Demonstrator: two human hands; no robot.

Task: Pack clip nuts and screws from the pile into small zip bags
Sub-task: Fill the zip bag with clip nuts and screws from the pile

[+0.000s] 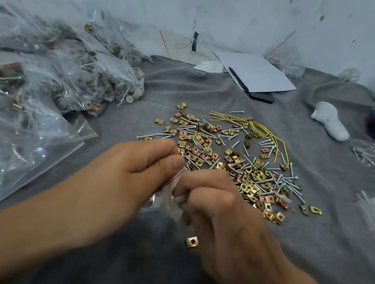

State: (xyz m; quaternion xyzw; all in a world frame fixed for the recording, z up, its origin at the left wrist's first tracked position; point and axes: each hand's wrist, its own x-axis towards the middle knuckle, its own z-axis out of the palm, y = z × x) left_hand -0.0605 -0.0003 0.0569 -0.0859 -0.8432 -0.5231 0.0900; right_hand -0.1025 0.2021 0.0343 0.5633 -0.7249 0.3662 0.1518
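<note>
Between the two hands hangs a small zip bag [173, 199], clear with a red line at its mouth. The left hand [135, 172] pinches its top edge with curled fingers, and the right hand [217, 210] grips it from the other side. Just beyond the hands lies the pile [234, 164] of clip nuts and screws. One clip nut [192, 241] shows just beside the right hand, on its left.
</note>
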